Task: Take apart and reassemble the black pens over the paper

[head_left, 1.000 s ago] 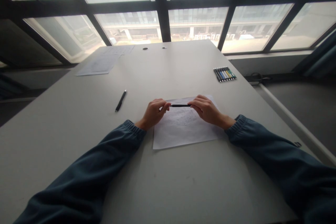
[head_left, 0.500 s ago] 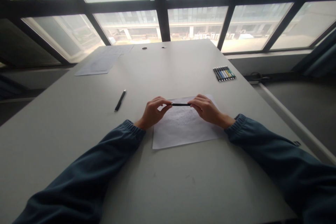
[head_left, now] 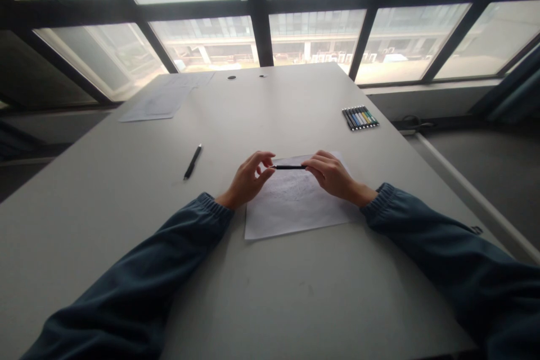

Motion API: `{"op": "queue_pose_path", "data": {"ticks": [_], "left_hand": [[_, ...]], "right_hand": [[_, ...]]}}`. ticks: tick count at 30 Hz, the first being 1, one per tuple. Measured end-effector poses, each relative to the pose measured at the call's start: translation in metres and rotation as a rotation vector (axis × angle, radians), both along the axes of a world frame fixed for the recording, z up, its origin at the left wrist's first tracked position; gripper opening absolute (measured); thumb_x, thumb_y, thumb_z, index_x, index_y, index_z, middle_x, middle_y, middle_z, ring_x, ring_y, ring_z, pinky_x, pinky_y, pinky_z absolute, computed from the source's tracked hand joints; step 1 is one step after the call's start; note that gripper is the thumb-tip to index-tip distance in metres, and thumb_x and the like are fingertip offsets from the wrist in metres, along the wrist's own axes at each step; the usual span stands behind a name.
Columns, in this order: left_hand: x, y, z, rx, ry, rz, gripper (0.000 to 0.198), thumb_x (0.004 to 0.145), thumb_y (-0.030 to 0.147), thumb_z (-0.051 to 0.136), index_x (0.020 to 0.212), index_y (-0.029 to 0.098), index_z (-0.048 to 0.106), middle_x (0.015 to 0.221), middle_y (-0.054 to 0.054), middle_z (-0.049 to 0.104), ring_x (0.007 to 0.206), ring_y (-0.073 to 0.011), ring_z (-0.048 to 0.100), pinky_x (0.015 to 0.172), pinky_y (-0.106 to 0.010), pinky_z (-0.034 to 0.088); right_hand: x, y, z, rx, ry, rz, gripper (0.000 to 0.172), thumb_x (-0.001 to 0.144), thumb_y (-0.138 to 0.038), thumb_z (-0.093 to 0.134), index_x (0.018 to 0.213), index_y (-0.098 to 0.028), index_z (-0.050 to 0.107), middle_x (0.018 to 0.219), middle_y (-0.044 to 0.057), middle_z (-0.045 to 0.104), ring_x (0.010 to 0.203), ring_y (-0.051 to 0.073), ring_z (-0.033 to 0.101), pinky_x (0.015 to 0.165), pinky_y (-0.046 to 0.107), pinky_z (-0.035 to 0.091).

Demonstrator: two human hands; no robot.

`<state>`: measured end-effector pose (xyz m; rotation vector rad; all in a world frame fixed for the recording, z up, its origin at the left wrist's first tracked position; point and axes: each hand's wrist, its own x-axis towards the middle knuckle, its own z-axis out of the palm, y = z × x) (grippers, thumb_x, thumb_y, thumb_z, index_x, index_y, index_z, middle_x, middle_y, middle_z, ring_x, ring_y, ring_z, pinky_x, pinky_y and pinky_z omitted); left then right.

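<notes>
Windows (head_left: 318,36): a wall of glass panes in dark, straight frames, bright and hazy.
Table (head_left: 270,292): broad, pale and smooth with a dull sheen, a few faint smudges on its near part.
Sleeves (head_left: 139,270): dark blue cloth, softly creased, gathered into ribbed elastic cuffs at the wrists.
White sheet (head_left: 299,219): thin rectangular paper, lying flat and slightly askew, with faint grey marks toward its middle.
Papers (head_left: 154,106): thin overlapping sheets at the far left of the table, with faint markings too small to read.
Right hand (head_left: 331,177): bare, over the right part of the white sheet; its grip is clamped on the right end of the black pen, fingertips and thumb together.
Left hand (head_left: 247,180): bare, at the pen's other end; thumb and forefinger stand apart, the forefinger raised above the pen. Whether this grip pinches the tip cannot be told.
Marker set (head_left: 360,118): slim sticks side by side in a flat block, dark, blue, pale, yellow and green, far right.
Black pen (head_left: 290,167): slender, straight, nearly level between the two grips, above the far part of the white sheet.
Loose pen (head_left: 193,162): black, slim, slanted on the table, left of the left hand.
Round spot (head_left: 232,77): small, dark, near the table's far edge.
</notes>
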<state>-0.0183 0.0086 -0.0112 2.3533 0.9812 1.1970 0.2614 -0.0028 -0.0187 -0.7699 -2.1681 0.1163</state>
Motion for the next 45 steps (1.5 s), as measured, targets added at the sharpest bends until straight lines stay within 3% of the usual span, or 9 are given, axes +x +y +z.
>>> {"op": "queue_pose_path", "data": {"ticks": [3, 5, 9, 16, 26, 35, 41, 45], "left_hand": [[-0.0015, -0.0002, -0.0001, -0.088, 0.058, 0.055, 0.047, 0.105, 0.049, 0.039, 0.09, 0.016, 0.07, 0.079, -0.004, 0.069, 0.073, -0.0141, 0.063, 0.069, -0.025, 0.048], [-0.0016, -0.0007, 0.0007, -0.165, 0.091, 0.049, 0.057, 0.105, 0.051, 0.038, 0.073, 0.016, 0.069, 0.065, -0.002, 0.065, 0.062, -0.0127, 0.06, 0.064, -0.024, 0.045], [-0.0003, -0.0032, 0.0035, -0.234, 0.113, 0.05, 0.056, 0.102, 0.052, 0.046, 0.064, 0.016, 0.066, 0.054, 0.001, 0.059, 0.052, -0.0104, 0.054, 0.057, -0.022, 0.041], [0.0014, -0.0048, 0.0071, -0.166, 0.121, 0.025, 0.051, 0.101, 0.048, 0.05, 0.064, 0.016, 0.066, 0.057, 0.001, 0.06, 0.054, -0.01, 0.054, 0.058, -0.022, 0.042], [0.001, -0.0016, 0.0024, -0.01, 0.044, 0.027, 0.028, 0.093, 0.044, 0.066, 0.084, 0.018, 0.072, 0.077, -0.004, 0.071, 0.066, -0.0128, 0.061, 0.06, -0.023, 0.049], [0.0007, -0.0011, -0.0004, -0.009, -0.06, 0.005, 0.018, 0.088, 0.037, 0.075, 0.089, 0.019, 0.077, 0.08, -0.006, 0.075, 0.069, -0.0146, 0.066, 0.063, -0.026, 0.053], [0.0013, -0.001, -0.0011, 0.003, -0.076, 0.002, 0.019, 0.087, 0.038, 0.075, 0.09, 0.02, 0.078, 0.081, -0.006, 0.076, 0.07, -0.0153, 0.067, 0.065, -0.027, 0.054], [0.0017, 0.0, 0.0005, -0.044, -0.027, 0.004, 0.027, 0.09, 0.044, 0.071, 0.1, 0.019, 0.075, 0.089, -0.006, 0.076, 0.075, -0.0149, 0.068, 0.069, -0.026, 0.055]], "right_hand": [[0.0002, 0.0, 0.0007, 0.012, -0.01, 0.004, 0.02, 0.103, -0.023, 0.052, 0.108, -0.02, 0.07, 0.094, 0.01, 0.072, 0.09, 0.023, 0.06, 0.082, 0.04, 0.052], [0.0006, 0.0001, 0.0006, 0.02, -0.018, 0.011, 0.019, 0.102, -0.023, 0.053, 0.108, -0.02, 0.07, 0.095, 0.01, 0.072, 0.09, 0.024, 0.06, 0.081, 0.04, 0.052], [0.0014, 0.0004, -0.0002, 0.036, -0.035, 0.018, 0.018, 0.101, -0.022, 0.054, 0.11, -0.021, 0.07, 0.097, 0.009, 0.073, 0.09, 0.023, 0.059, 0.082, 0.04, 0.051], [0.0016, -0.0004, 0.0014, 0.056, -0.07, 0.019, 0.018, 0.101, -0.02, 0.054, 0.111, -0.02, 0.069, 0.097, 0.008, 0.073, 0.09, 0.023, 0.059, 0.081, 0.04, 0.049], [0.0017, 0.0, 0.0003, 0.039, -0.067, 0.011, 0.02, 0.102, -0.021, 0.052, 0.111, -0.019, 0.07, 0.098, 0.009, 0.074, 0.091, 0.023, 0.059, 0.082, 0.041, 0.05], [0.0018, 0.0005, -0.001, 0.026, -0.094, 0.011, 0.019, 0.102, -0.022, 0.052, 0.107, -0.019, 0.07, 0.094, 0.008, 0.074, 0.088, 0.023, 0.06, 0.082, 0.039, 0.047], [0.0023, 0.001, -0.0015, 0.006, -0.069, 0.041, 0.02, 0.101, -0.016, 0.049, 0.101, -0.018, 0.069, 0.087, 0.007, 0.073, 0.084, 0.022, 0.061, 0.081, 0.038, 0.048], [0.0019, 0.0006, -0.0003, 0.015, -0.027, 0.014, 0.021, 0.102, -0.02, 0.049, 0.104, -0.018, 0.07, 0.091, 0.01, 0.073, 0.086, 0.023, 0.06, 0.08, 0.038, 0.049]]}}
